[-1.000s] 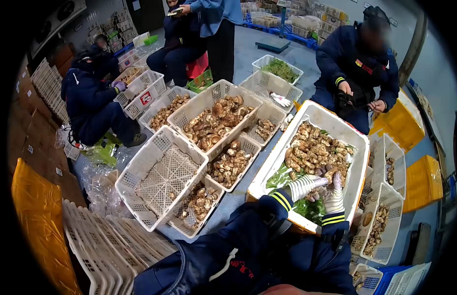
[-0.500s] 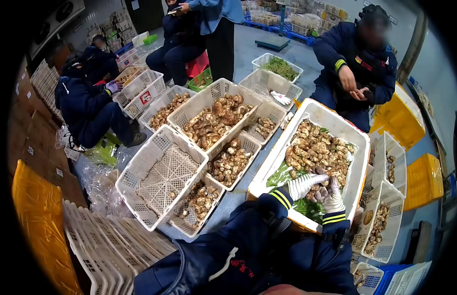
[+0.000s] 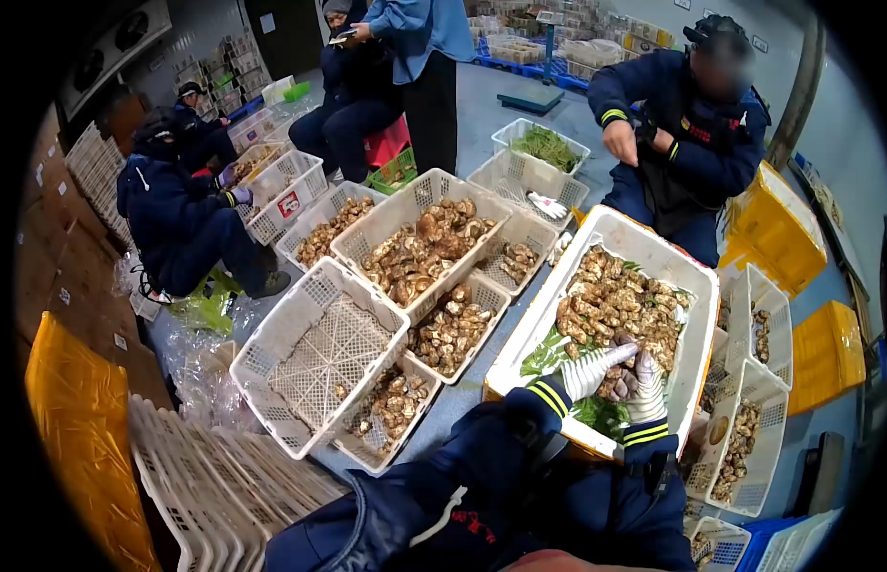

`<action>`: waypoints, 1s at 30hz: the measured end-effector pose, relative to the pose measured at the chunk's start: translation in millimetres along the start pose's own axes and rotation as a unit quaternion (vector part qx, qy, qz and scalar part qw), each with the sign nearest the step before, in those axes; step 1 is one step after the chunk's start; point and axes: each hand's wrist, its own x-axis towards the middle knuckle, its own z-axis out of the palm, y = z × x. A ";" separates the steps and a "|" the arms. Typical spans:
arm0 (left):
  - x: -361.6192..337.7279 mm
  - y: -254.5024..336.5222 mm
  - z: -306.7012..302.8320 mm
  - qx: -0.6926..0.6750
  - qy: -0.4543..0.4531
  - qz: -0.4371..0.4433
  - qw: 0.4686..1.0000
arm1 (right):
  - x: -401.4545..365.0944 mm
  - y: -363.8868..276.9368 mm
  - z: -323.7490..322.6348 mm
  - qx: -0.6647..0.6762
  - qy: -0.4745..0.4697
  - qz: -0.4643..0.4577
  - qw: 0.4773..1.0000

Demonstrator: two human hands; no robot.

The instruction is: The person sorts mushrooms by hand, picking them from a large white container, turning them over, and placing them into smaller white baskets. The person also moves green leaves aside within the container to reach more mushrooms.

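Brown-and-white mushrooms (image 3: pixel 620 300) lie heaped on green leaves (image 3: pixel 601 415) in a white foam box (image 3: pixel 693 367) in front of me. My left hand (image 3: pixel 591 372), in a white striped glove, reaches in from the left, its fingers bent over mushrooms at the near edge of the pile. Beside it, my right hand (image 3: pixel 645 391), gloved alike, has its fingers curled at the same spot, close to the left fingertips. A mushroom shows between the two hands; the gloves partly hide it.
To the left stand a plastic crate (image 3: pixel 319 357) with a few small pieces in it and a crate of large mushrooms (image 3: pixel 429 243). More crates (image 3: pixel 739 439) stand at the right. A person (image 3: pixel 691 143) sits across the box. Stacked crates (image 3: pixel 214 477) are at lower left.
My hands stay at the near edge of the mushroom pile, the fingers slightly shifted. The person opposite has drawn their hands apart and raised one forearm. The view has tilted slightly.
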 end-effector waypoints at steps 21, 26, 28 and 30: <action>7.2 -6.6 -8.7 -0.008 0.051 -0.028 0.998 | 7.9 13.2 -1.3 0.016 0.049 0.001 0.999; 19.8 -19.2 -21.1 0.025 0.029 -0.023 0.999 | 0.4 1.1 8.8 -0.035 0.005 0.004 0.999; 14.3 -13.5 -17.9 0.031 0.023 -0.050 0.998 | 1.8 3.2 6.3 -0.040 0.010 0.007 0.999; 12.4 -11.6 -15.9 0.045 0.021 -0.037 0.998 | 2.9 4.3 2.0 -0.036 0.013 0.014 0.999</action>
